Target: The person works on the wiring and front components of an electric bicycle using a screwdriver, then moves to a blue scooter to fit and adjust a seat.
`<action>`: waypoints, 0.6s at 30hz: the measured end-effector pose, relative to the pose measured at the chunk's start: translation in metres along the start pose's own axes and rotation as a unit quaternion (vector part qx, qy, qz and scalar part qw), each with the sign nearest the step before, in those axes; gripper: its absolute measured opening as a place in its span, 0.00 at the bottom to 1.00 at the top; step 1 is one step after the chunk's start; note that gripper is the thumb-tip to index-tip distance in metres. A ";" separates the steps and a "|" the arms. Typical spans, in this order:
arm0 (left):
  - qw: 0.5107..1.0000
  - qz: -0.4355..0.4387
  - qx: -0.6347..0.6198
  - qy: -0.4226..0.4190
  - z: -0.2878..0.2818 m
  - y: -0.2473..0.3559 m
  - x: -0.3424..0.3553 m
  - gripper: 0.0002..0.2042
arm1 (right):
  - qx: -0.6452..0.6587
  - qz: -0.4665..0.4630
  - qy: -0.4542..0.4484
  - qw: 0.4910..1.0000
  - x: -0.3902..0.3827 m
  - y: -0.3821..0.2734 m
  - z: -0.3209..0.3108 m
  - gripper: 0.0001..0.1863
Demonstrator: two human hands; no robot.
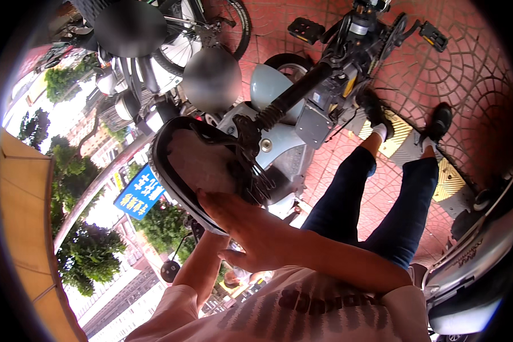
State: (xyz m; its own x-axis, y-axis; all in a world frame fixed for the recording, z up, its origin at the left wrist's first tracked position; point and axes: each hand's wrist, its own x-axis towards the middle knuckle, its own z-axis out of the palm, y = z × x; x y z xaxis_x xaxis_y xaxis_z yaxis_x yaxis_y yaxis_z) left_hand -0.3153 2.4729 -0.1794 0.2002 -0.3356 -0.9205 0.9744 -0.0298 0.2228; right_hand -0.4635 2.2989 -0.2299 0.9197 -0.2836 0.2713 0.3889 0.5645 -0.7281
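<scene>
A bicycle saddle stands tilted at the end of a dark post; the right hand lies against its near edge, grip open, fingers extended, seemingly to steady it. The left forearm runs behind the saddle, hiding that hand; its grip cannot be told. Left of the saddle, a blue sign bears yellow characters; below it, the shirt carries dark lettering.

The saddle has a matt face and glossy rim; its seat post looks metal, ribbed; the pale-blue scooter panel is smooth, glossy; the paving rough; the trousers denim.
</scene>
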 end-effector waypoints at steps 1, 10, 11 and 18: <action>1.000 -0.008 0.008 0.007 0.004 0.001 0.001 0.38 | 0.006 -0.015 0.012 1.000 -0.001 0.005 0.000 0.56; 0.997 -0.062 0.013 0.047 0.003 0.003 -0.010 0.40 | 0.073 -0.081 0.125 0.986 -0.056 0.023 -0.055 0.30; 0.997 -0.066 0.006 0.045 -0.004 0.002 -0.009 0.40 | 0.102 -0.066 0.152 0.981 -0.068 0.030 -0.066 0.26; 0.994 -0.076 0.032 0.076 -0.007 0.004 -0.011 0.40 | -0.121 0.115 0.228 0.959 -0.088 0.070 -0.076 0.22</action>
State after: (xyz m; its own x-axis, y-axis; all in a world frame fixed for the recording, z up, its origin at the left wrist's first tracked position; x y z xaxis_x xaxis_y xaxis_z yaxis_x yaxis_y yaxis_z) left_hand -0.3128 2.4833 -0.1702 0.0700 -0.1776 -0.9816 0.9869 -0.1312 0.0941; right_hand -0.5214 2.3042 -0.3523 0.8398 -0.5132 -0.1769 0.1040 0.4719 -0.8755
